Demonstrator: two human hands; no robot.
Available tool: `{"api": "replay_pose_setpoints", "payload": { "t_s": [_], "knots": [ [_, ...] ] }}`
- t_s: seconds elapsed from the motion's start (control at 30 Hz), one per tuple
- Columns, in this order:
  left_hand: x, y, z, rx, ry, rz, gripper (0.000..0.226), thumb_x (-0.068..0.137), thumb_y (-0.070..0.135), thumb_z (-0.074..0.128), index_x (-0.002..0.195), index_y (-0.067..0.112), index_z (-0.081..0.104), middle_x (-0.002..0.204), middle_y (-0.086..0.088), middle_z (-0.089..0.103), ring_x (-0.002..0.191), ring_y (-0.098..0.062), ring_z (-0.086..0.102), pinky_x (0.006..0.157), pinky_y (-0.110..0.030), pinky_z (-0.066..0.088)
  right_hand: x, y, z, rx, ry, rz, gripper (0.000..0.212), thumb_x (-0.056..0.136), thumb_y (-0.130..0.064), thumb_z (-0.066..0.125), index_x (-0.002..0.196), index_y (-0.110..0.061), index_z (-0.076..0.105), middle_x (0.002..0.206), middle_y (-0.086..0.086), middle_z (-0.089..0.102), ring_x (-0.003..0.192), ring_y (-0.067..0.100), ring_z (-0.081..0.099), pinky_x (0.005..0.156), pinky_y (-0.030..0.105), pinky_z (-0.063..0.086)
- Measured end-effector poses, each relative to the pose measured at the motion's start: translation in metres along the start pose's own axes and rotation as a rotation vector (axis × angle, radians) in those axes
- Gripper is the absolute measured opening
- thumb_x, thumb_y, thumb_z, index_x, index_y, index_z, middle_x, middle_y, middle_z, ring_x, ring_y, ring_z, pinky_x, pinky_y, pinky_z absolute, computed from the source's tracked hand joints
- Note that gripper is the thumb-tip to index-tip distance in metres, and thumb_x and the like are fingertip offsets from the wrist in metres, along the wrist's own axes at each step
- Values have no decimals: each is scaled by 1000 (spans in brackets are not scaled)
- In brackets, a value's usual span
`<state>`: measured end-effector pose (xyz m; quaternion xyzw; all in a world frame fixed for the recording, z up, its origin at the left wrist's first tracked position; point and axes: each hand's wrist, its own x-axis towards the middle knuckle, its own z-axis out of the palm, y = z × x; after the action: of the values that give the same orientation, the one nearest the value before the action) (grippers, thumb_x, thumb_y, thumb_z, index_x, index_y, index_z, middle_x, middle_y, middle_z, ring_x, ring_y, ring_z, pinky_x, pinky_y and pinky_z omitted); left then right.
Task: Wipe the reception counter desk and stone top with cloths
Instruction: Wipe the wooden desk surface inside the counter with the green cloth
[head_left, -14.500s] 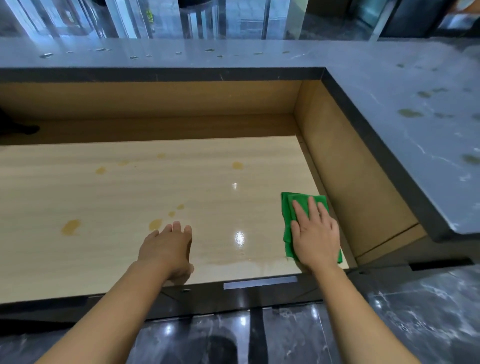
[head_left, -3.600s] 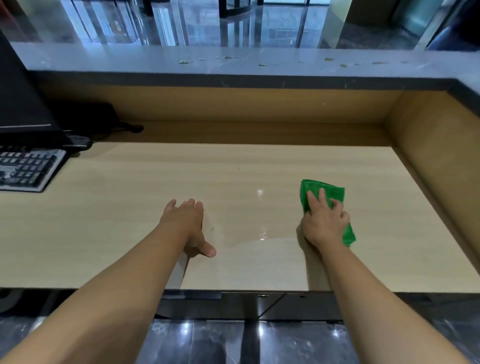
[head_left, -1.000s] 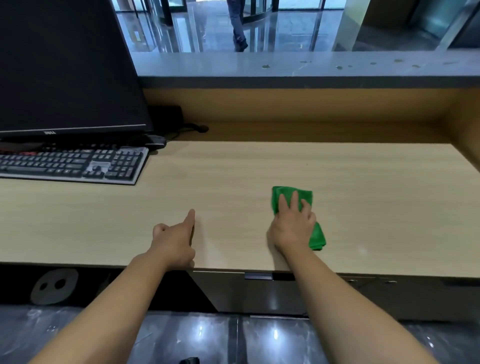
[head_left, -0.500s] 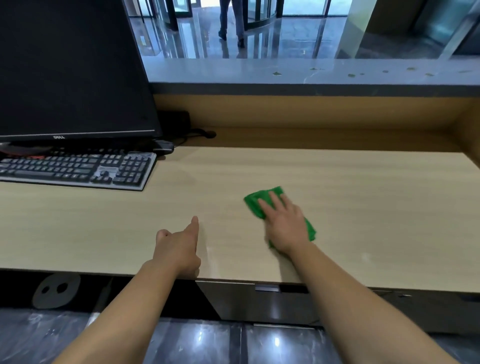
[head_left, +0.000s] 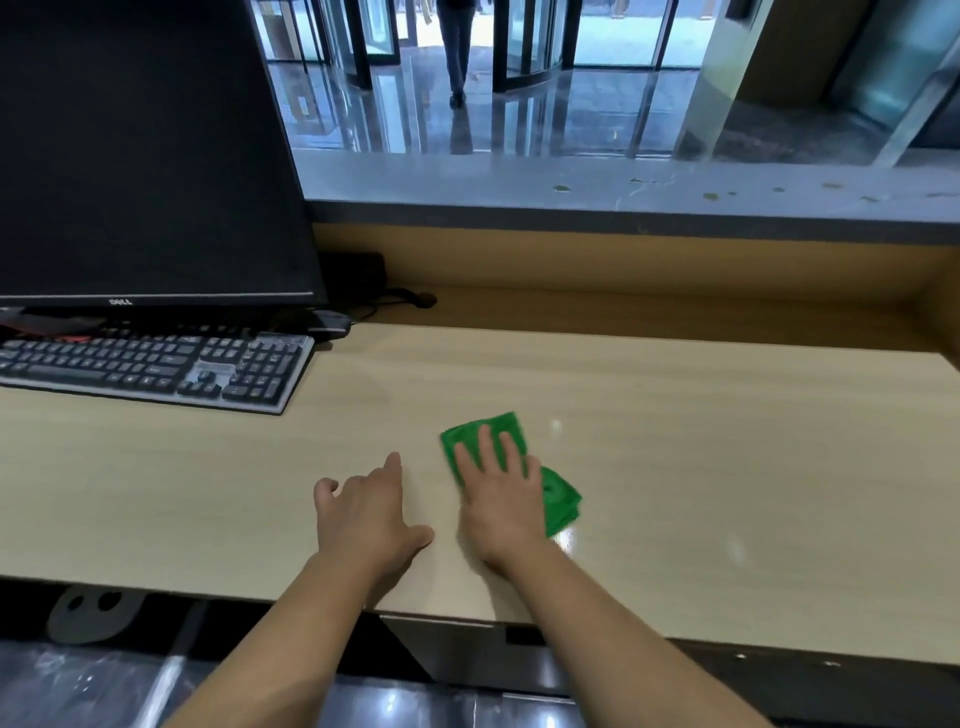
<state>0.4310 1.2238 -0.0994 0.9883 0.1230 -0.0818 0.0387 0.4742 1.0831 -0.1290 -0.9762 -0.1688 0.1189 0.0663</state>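
Cloth (head_left: 558, 499), green, lying on desk (head_left: 727, 441); I'm pressing it with right hand (head_left: 501, 499), fingers straight. Left hand (head_left: 363, 512) resting at its 9 o'clock, fingers relaxed, holding nothing.

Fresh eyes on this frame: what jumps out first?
The bright green cloth under the right hand, pressed flat on the pale wooden desk near its front edge. Then the big dark monitor at far left, a keyboard in front of it. The left hand rests bare on the desk beside the cloth.
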Motion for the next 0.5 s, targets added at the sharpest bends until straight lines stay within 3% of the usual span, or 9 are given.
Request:
{"api": "replay_pose_setpoints", "payload": {
  "t_s": [0.1,0.17,0.3,0.43,0.5],
  "knots": [
    [15,2,-1,-23,-1,1,86,72,58,67,140,24,28,108,10,59,118,-15,52,101,-39,22,20,-3,0,-44,-27,-272,60,102,-30,36,154,-35,7,163,-1,-11,149,25,-8,118,46,-2],
    [26,1,-3,-38,-32,-21,89,69,60,70,138,23,29,113,11,57,120,-14,50,102,-39,21,41,25,-7,-58,-6,-328,54,103,-32,30,153,-39,11,163,-5,-6,150,20,-5,119,42,3],
    [50,-3,-7,-78,-60,-40,91,56,67,74,126,22,36,114,14,51,118,-12,49,103,-38,20,81,106,-30,-63,64,-100,53,103,-37,27,153,-40,13,164,-4,1,150,20,1,118,38,10],
    [69,-3,-11,-1,-174,-10,120,53,72,73,146,20,20,145,10,36,136,-8,33,111,-39,12,106,143,-45,-26,79,164,53,102,-33,29,153,-36,14,164,0,3,150,24,2,119,42,11],
    [73,-2,-13,27,-210,0,122,50,71,75,146,19,20,145,9,39,135,-8,35,111,-39,13,110,126,-42,-2,82,262,58,100,-31,32,154,-33,11,164,3,-1,150,26,-1,119,45,7]
  ]
}}
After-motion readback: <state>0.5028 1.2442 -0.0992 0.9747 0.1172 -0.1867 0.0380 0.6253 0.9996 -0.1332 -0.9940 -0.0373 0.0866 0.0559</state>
